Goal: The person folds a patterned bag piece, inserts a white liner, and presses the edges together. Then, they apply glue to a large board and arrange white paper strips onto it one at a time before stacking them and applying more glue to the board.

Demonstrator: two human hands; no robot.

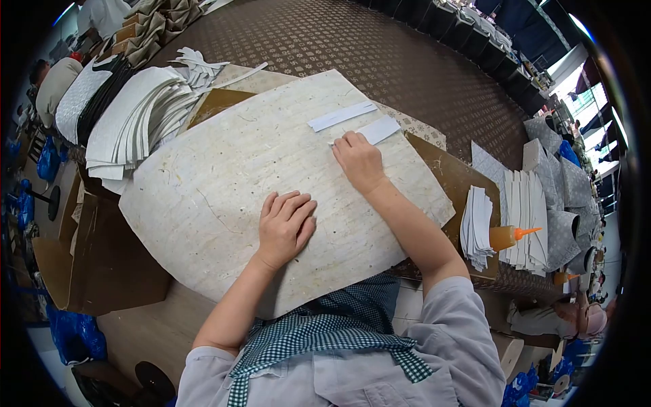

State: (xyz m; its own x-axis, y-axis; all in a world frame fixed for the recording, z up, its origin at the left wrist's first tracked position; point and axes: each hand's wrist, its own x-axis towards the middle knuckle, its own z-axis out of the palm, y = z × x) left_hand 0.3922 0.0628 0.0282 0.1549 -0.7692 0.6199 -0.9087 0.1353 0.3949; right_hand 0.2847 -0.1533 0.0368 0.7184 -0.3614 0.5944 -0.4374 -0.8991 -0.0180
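Observation:
A large pale board [203, 197] with speckles and scratches lies in front of me. My left hand [287, 229] rests palm down on its near part, fingers loosely apart and holding nothing. Farther up and to the right, my right hand [359, 159] has its fingers bent together at the left end of a white strip [381, 129]. The fingertips partly cover that end. Just beyond it, a second white strip [342, 116] with a thin dark line along it lies flat on the board, apart from my hand.
Curved white sheets [139, 119] are piled at the left above a cardboard box [115, 264]. On the right are a stack of white strips [478, 224], a glue bottle [503, 237] with an orange nozzle, and more white pieces [525, 217]. Other people [57, 88] are in the background.

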